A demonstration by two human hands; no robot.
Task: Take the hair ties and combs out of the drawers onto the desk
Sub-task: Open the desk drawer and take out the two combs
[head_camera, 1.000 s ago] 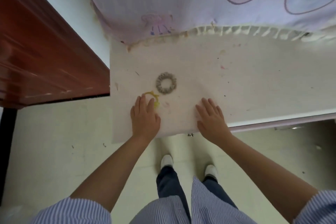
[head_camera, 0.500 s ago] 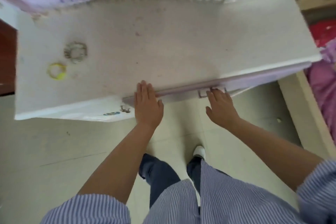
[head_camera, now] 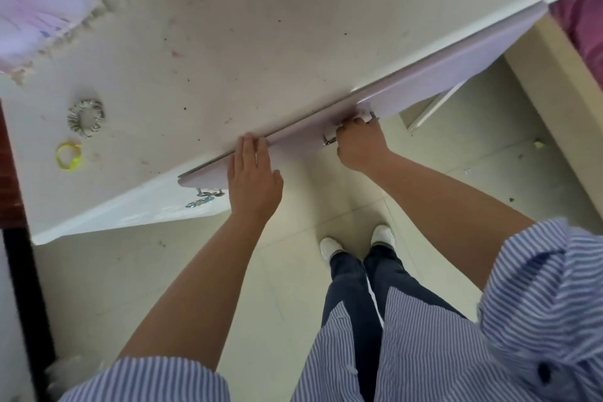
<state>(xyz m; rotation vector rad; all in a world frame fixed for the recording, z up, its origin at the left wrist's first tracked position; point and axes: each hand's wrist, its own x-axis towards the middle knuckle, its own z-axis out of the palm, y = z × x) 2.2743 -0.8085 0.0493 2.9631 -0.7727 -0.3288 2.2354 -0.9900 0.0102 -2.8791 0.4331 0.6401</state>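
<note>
Two hair ties lie on the white desk top at its left end: a grey-and-white ruffled scrunchie and, just nearer me, a yellow hair tie. A lilac drawer front runs under the desk's front edge. My right hand is curled around the metal handle of that drawer. My left hand rests flat, fingers together, against the desk's front edge and the drawer's top. The drawer's inside is hidden. No comb is in view.
A second metal handle hangs on the white drawer front at the left. A lilac cloth with a ruffled hem covers the desk's back. Dark red wooden furniture stands at the left, pink bedding at the right. My feet stand on the tiled floor.
My left hand left the yellow hair tie and went right to the desk's front edge. My right hand reached the lilac drawer's handle and closed on it. The view swung right.
</note>
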